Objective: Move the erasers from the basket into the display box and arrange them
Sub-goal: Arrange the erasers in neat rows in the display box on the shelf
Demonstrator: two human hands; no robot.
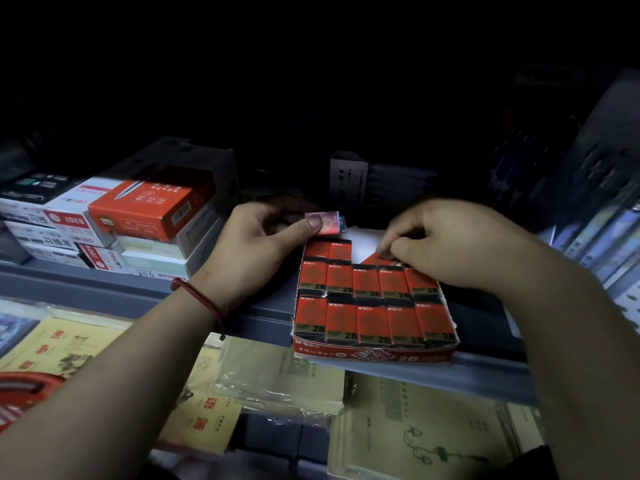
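Erasers (374, 306) fill display box (372, 355) mid-frame; left hand (256, 247) pinches wrapped eraser (329, 221) above it, right hand (446, 244) pinches tilted eraser (375, 259) at back row.

The erasers (374, 306) are red with black-and-gold bands bearing 2B, the display box (372, 355) red with white lettering, the braided bracelet (197, 294) dark red, the basket (20, 386) red, the shelf (138, 289) grey-blue.

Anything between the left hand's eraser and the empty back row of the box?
Partly. The right hand pinches a tilted eraser in that row of the display box. The left hand holds its eraser right by the bare gap, which looks open.
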